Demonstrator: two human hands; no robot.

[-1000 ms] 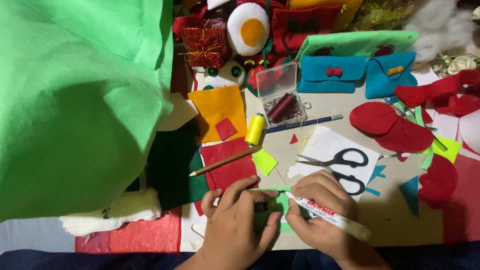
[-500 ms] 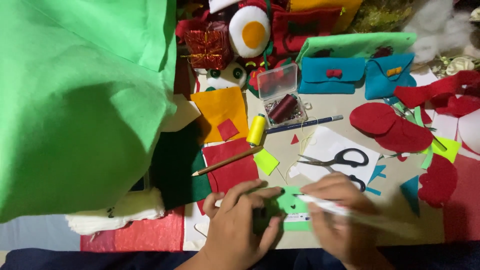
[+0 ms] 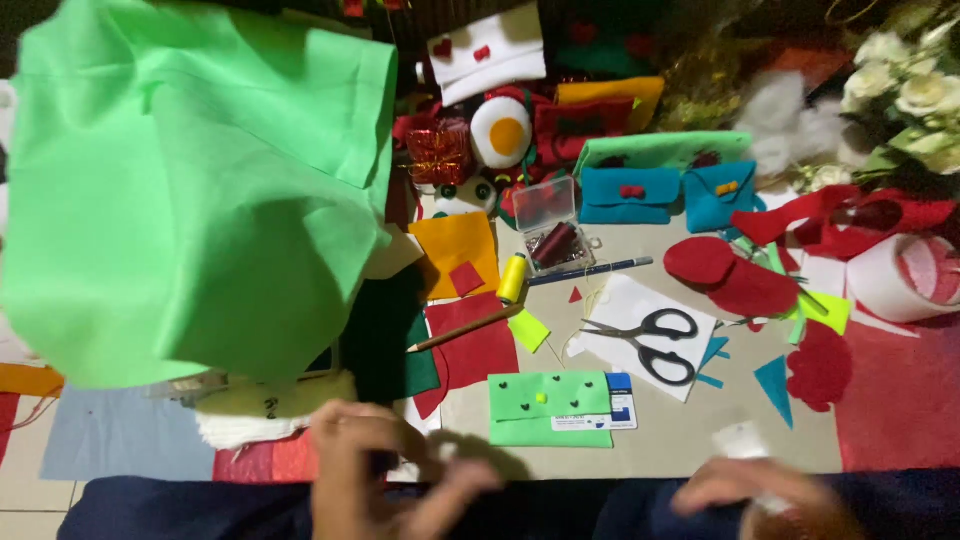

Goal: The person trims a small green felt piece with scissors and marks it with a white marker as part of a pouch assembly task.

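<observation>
A small light-green felt rectangle (image 3: 548,397) dotted with dark marks lies flat on the tan table, partly over a white and blue card (image 3: 612,412). My left hand (image 3: 385,475) is blurred at the lower edge, left of the felt, with fingers spread and nothing in them that I can make out. My right hand (image 3: 765,495) is blurred at the lower right, away from the felt. It seems curled on a white tube (image 3: 740,440).
A large green felt sheet (image 3: 200,190) covers the left. Black scissors (image 3: 648,345) rest on white paper. A yellow thread spool (image 3: 512,278), a wooden pencil (image 3: 465,328), a clear box (image 3: 555,225), blue pouches (image 3: 630,195), red felt scraps (image 3: 730,275) and a tape roll (image 3: 905,278) crowd the table.
Both hands have pulled back from the green felt piece towards me, leaving it lying on the table. The view has tilted to show more of the far side.
</observation>
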